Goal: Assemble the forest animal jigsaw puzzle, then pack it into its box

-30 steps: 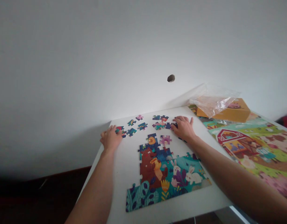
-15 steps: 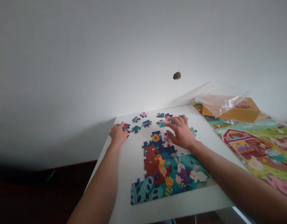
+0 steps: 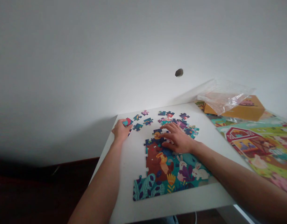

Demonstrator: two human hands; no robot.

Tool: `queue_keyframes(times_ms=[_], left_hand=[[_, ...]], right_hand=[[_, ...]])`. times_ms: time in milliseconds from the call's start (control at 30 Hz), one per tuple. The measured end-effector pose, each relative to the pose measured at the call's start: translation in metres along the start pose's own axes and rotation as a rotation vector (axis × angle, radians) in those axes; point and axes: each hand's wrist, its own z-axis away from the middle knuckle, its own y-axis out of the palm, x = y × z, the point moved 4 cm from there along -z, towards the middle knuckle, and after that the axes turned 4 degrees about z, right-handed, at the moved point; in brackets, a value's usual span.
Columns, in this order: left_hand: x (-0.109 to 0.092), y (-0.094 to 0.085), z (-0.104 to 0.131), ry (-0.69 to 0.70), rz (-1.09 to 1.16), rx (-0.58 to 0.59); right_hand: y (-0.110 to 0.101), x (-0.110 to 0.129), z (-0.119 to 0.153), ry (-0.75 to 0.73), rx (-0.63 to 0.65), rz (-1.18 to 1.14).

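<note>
A partly joined jigsaw puzzle [image 3: 158, 174] with a brown bear and white rabbits lies on the white table [image 3: 127, 161]. My left hand [image 3: 120, 130] is at the table's far left, its thumb and fingers closed on a red and teal puzzle piece [image 3: 127, 121]. Over the upper part of the joined puzzle rests my right hand [image 3: 177, 138]. Its fingers are spread, the tips near a piece with a yellow moon shape [image 3: 157, 133], and it hides the pieces beneath. I cannot see anything held in it.
Several loose puzzle pieces [image 3: 148, 121] lie along the table's back. More loose pieces [image 3: 184, 116] lie beyond my right hand. At right are a farm picture [image 3: 257, 149], a yellow box [image 3: 251, 109] and a clear plastic bag [image 3: 225, 96]. A white wall [image 3: 143, 62] stands behind.
My right hand has moved nearer, from the loose pieces onto the top of the joined puzzle. In my left hand the red and teal piece now shows more, apparently lifted.
</note>
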Motion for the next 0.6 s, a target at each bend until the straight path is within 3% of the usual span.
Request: queue_keyframes(times_ms=[100,167,233,333,467,533,600], left_hand=[[-0.013,-0.006,0.004,0.052,0.175,-0.034],[-0.030,-0.012,0.011,0.115,0.351,0.041],[-0.050,-0.018,0.024,0.170,0.552,0.222],[-0.077,-0.026,0.048,0.187,0.593,0.605],[-0.091,-0.034,0.080,0.130,0.400,1.129],[-0.090,-0.035,0.090,0.091,0.274,1.293],[-0.087,-0.035,0.096,0.044,0.179,1.384]], right_hand=[[-0.002,0.004,-0.001,-0.024,0.016,-0.051],[-0.003,0.008,0.000,-0.067,0.062,-0.080],[0.000,0.010,0.001,-0.098,0.143,-0.088],[0.005,0.006,0.004,-0.055,0.257,-0.095],[0.008,0.000,0.005,0.007,0.292,-0.107],[0.008,-0.001,0.005,0.016,0.294,-0.102],[0.009,-0.002,0.005,0.020,0.295,-0.099]])
